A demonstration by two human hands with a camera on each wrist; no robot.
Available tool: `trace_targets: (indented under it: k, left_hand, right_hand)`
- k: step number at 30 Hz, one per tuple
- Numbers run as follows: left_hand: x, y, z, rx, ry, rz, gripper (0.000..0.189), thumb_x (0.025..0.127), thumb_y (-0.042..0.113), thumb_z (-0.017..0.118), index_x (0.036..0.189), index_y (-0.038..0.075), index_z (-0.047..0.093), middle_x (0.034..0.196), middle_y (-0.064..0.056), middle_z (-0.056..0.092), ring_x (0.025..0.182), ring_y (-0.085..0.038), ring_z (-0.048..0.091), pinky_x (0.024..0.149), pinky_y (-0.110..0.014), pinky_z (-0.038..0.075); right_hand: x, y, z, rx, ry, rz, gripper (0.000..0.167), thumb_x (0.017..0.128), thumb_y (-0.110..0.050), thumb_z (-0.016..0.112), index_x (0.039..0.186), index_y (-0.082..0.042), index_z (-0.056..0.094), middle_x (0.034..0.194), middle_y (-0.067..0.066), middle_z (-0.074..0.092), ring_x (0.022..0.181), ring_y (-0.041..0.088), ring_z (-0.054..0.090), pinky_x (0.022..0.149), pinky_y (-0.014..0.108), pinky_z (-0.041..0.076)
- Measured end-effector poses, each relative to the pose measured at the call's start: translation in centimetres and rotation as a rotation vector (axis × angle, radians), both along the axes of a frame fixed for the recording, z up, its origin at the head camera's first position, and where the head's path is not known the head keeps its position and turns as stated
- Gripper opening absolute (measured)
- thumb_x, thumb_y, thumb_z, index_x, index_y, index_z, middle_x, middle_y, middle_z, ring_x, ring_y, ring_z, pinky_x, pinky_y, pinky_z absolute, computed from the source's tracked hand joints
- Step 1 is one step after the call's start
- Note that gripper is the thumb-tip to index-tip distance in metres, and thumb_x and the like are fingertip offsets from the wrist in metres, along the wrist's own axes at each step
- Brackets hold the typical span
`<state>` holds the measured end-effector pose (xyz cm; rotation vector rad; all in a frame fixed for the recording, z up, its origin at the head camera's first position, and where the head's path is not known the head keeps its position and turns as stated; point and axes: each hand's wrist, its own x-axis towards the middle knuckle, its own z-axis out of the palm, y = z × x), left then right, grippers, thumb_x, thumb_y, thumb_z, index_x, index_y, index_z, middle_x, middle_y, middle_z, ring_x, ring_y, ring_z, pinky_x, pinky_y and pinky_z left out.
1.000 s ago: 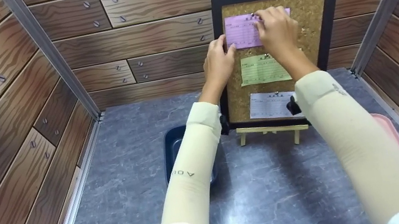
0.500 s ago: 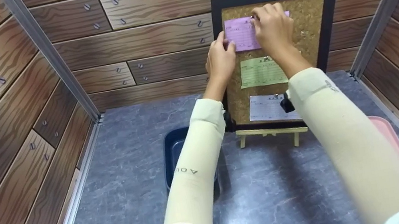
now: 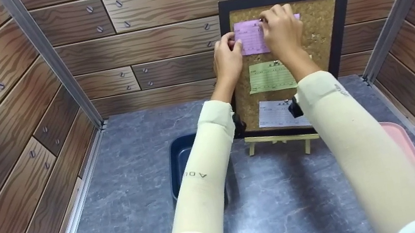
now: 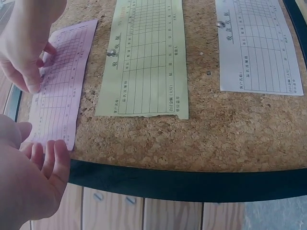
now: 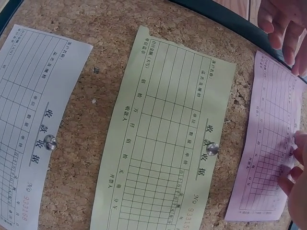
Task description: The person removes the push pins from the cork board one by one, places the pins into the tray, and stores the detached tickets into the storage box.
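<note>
A pink receipt slip lies against the framed corkboard, near its top. At the slip's upper edge, my right hand pinches a small push pin, mostly hidden by the fingertips. My left hand is at the slip's left end, its thumb and bent fingers touching the paper there. In the left wrist view, the left fingers lie along the end of the slip beside the frame. Below hang a green receipt slip and a white one, each held by a clear push pin.
A small wooden easel supports the corkboard. To the left, a dark blue tray is partly covered by the left forearm. A pink tray stands at right, partly behind the right sleeve. Wood-patterned walls enclose the grey tabletop.
The left fingers have bent back slightly at the slip's left edge. My right hand stays at the top of the pink slip. The whole head view has shifted down a little.
</note>
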<state>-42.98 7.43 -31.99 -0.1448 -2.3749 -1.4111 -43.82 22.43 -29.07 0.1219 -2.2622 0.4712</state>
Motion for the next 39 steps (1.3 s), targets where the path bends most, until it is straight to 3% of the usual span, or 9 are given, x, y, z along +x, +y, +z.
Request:
trace_targets:
  k: [8,15,24,39]
  left_hand:
    - [-0.21,0.21,0.34,0.000,0.006,0.013,0.027,0.101,0.030,0.061,0.128,0.024,0.064,0.122,0.007,0.063,0.110,-0.008,0.062,0.089,-0.027,0.048]
    - [-0.57,-0.10,0.39,0.009,0.025,0.036,0.023,0.099,0.027,0.064,0.122,0.024,0.068,0.110,0.012,0.071,0.101,-0.006,0.065,0.084,-0.027,0.049]
    - [-0.78,-0.30,0.22,0.000,0.033,0.066,0.016,0.100,0.027,0.063,0.112,0.023,0.072,0.107,0.010,0.071,0.094,-0.008,0.064,0.080,-0.029,0.049]
    - [-0.90,-0.45,0.68,-0.011,0.014,0.076,0.016,0.099,0.032,0.062,0.110,0.028,0.073,0.101,0.011,0.072,0.091,-0.009,0.065,0.078,-0.033,0.049]
  right_hand:
    - [-0.25,0.23,0.02,-0.049,0.014,-0.023,0.017,0.096,-0.019,0.065,0.107,-0.008,0.071,0.106,0.012,0.066,0.108,0.032,0.056,0.080,0.056,0.050]
    - [-0.46,0.13,0.14,-0.077,-0.018,-0.027,0.018,0.096,-0.022,0.066,0.107,-0.008,0.070,0.108,0.011,0.067,0.111,0.031,0.055,0.084,0.055,0.049]
    - [-0.81,-0.02,-0.07,-0.143,-0.053,-0.032,0.020,0.095,-0.025,0.068,0.106,-0.009,0.071,0.110,0.009,0.067,0.114,0.029,0.054,0.089,0.052,0.048]
    - [-0.95,0.35,-0.34,-0.171,-0.023,-0.008,0.022,0.094,-0.028,0.070,0.107,-0.010,0.072,0.109,0.009,0.068,0.110,0.028,0.053,0.090,0.048,0.047]
